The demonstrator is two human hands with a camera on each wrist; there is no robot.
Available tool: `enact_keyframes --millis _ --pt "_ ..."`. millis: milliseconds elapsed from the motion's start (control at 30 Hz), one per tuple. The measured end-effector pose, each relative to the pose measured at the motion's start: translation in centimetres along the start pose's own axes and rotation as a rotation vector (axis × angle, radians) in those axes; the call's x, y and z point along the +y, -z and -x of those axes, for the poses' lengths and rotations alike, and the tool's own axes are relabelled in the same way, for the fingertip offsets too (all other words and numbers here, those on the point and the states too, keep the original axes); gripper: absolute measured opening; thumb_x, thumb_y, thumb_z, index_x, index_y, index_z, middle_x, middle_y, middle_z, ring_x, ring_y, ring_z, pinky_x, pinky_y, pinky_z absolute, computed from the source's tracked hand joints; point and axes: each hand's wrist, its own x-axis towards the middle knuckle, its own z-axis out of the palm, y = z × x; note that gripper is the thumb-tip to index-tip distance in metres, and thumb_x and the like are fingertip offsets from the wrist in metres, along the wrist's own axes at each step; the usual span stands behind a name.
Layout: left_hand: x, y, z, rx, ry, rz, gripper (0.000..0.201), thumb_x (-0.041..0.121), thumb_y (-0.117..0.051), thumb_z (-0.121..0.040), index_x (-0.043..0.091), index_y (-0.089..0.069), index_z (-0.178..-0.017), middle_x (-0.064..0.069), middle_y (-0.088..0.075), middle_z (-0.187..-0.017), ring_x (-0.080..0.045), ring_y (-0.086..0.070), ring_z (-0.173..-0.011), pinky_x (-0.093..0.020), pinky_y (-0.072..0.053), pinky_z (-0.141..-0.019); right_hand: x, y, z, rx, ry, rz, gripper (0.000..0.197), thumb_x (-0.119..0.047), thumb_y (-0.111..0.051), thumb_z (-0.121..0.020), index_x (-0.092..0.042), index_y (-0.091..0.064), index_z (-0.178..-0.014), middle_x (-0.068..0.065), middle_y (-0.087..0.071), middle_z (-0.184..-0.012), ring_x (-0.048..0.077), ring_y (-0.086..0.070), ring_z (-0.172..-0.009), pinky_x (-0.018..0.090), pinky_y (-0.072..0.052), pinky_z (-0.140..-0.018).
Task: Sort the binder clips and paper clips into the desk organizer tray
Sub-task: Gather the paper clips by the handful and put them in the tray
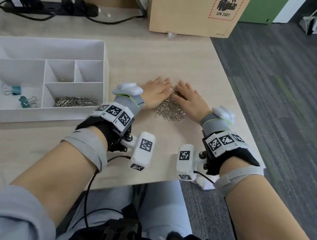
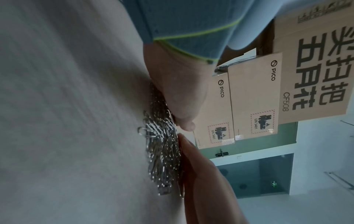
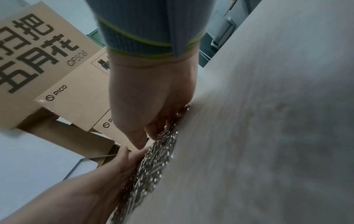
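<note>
A white plastic tray (image 1: 101,53) with five compartments sits at the left of the pale wood-grain bench (image 1: 212,70). Its near-left compartment holds two teal binder clips (image 1: 20,95); the near-right one holds a heap of silver paper clips (image 1: 76,101). To the right, a loose wire pile (image 1: 170,111) lies on the bench under both palms. The left hand (image 1: 155,92) and right hand (image 1: 189,99) lie flat on it, fingers straight, fingertips nearly meeting. A cardboard box (image 1: 193,8) stands at the far edge.
</note>
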Motion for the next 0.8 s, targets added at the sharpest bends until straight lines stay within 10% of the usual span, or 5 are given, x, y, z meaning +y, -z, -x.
enact_keyframes --millis 233,467,633,800 --pt "-0.5 0.3 2.6 0.212 0.014 0.103 0.045 0.02 -0.033 -0.099 0.004 -0.029 -0.141 -0.014 -0.022 -0.154 -0.026 -0.019 -0.143 -0.032 -0.017 -0.114 -0.1 -0.7 2.1 0.203 -0.006 -0.255 0.042 -0.016 -0.047 -0.095 -0.009 -0.047 -0.137 0.01 -0.048 -0.143 0.023 -0.039 -0.136 0.028 -0.026 -0.112" --pt "-1.9 -0.4 2.4 0.168 0.182 0.005 0.052 0.028 -0.028 -0.099 0.002 -0.019 -0.143 -0.016 -0.013 -0.155 -0.029 -0.007 -0.145 -0.046 -0.009 -0.116 1.8 -1.2 3.2 0.205 -0.108 -0.046 0.026 -0.016 -0.046 -0.095 0.002 -0.05 -0.112 0.02 -0.042 -0.138 0.033 -0.029 -0.136 0.032 -0.025 -0.102" --pt "0.7 -1.3 3.1 0.053 0.083 0.017 0.055 0.029 -0.029 -0.1 0.004 -0.012 -0.146 -0.012 -0.005 -0.157 -0.025 -0.001 -0.146 -0.038 -0.003 -0.117 0.5 -2.2 3.5 0.075 -0.026 -0.044 0.057 -0.017 -0.044 -0.097 -0.005 -0.022 -0.148 0.011 -0.013 -0.158 0.022 -0.008 -0.148 0.03 -0.004 -0.117" --pt "1.8 -0.8 4.1 0.077 -0.036 0.162 0.062 0.028 -0.058 -0.088 0.007 -0.031 -0.14 -0.017 -0.041 -0.14 -0.03 -0.039 -0.131 -0.031 -0.031 -0.103 -0.3 -2.1 4.0 0.107 0.05 -0.25 0.057 -0.003 -0.053 -0.088 -0.007 -0.036 -0.143 0.012 -0.047 -0.142 0.022 -0.043 -0.131 0.021 -0.03 -0.103"
